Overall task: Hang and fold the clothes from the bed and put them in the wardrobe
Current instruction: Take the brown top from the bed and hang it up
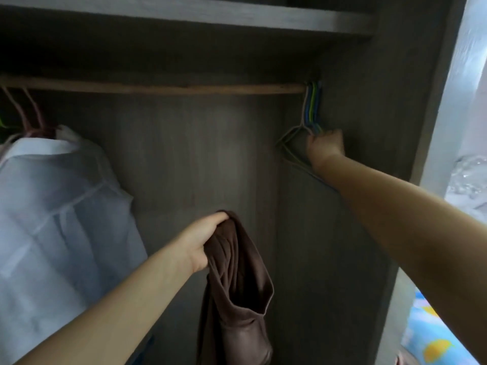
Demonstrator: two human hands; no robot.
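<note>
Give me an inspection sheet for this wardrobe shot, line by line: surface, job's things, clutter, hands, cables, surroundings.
Surface: grey wood-grain wardrobe interior, with a brown wooden hanging rail under a shelf.
Job's things: brown soft garment hanging bunched from the left hand; bundle of thin blue, green and white hangers at the rail's right end.
Clutter: white translucent shirt on pink hangers at the left.
Hands: left hand grips the brown garment's top; right hand holds the lower part of the hanger bundle.
Cables: nothing seen.
Surroundings: pale wardrobe door edge at right; blue and yellow patterned fabric in the lower right corner.
</note>
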